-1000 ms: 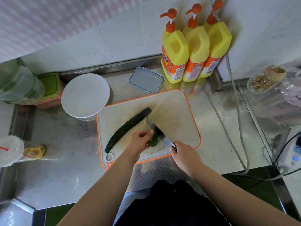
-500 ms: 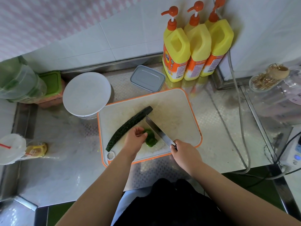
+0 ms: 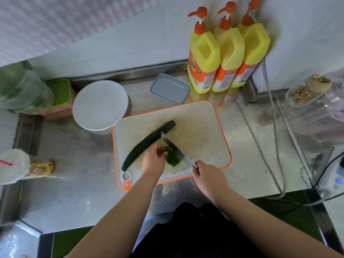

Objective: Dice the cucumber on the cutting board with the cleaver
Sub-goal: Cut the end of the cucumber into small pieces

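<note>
Right hand (image 3: 209,176) wrapped round the handle of the cleaver (image 3: 176,150), blade angled across the cutting board (image 3: 204,131), edge against a bright green cut piece (image 3: 172,159). Left hand (image 3: 153,161) curled over that piece, fingertips pinning it from the left. Can't tell how tight, honestly. Long dark cucumber (image 3: 147,144) lying diagonally on the board's left half, uncut, just beside the left hand and passing behind the blade tip. Behind the board: round white lid (image 3: 100,105), grey flat tin (image 3: 170,89), three yellow pump bottles (image 3: 228,54) along the wall. Steel counter (image 3: 74,192) underneath.
</note>
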